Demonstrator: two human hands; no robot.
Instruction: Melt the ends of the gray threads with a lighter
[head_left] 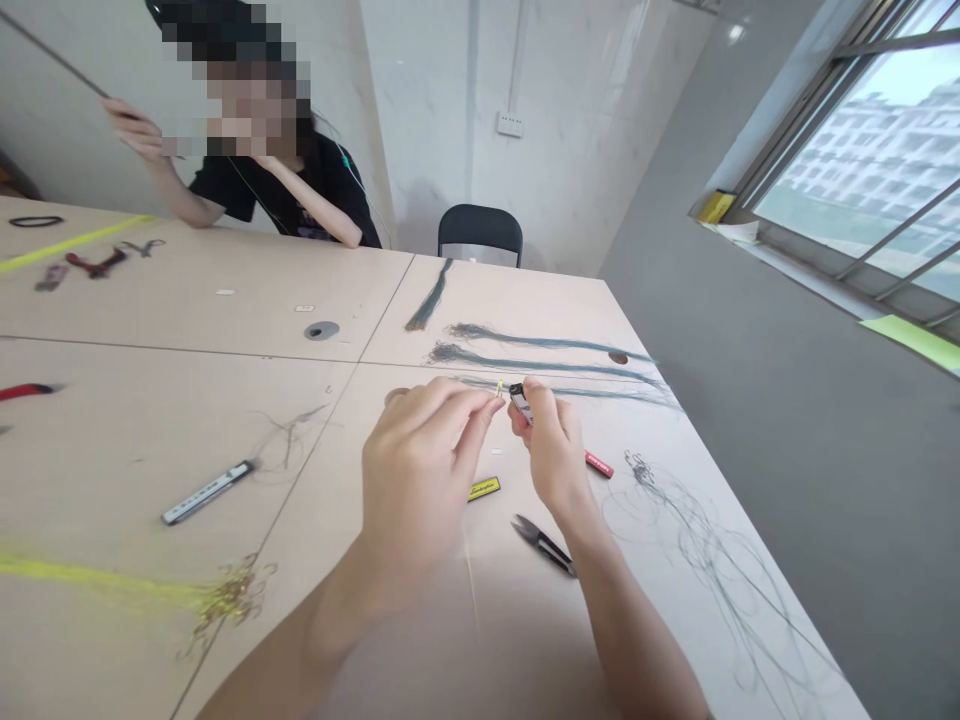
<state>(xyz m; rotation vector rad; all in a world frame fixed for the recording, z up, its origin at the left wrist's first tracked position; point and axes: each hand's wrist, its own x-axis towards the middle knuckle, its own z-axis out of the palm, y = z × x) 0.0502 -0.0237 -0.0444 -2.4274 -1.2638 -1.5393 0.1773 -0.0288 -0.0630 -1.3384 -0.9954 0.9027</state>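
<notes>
At frame centre, the left hand (420, 455) pinches a yellow bit (500, 384) beside the lighter (523, 404) the right hand (553, 445) grips.

The left hand (416, 455) and the right hand (551, 435) are seen bare, joined by slim wrists (579, 520) to forearms (300, 635) that are likewise uncovered as far as the lower edge of the view. On the left hand, rounded knuckles (401, 430) are shown; the right hand's fingers (520, 424) are partly hidden.

Black chair (480, 226) before pale wall (562, 130); barred window (862, 160).
</notes>
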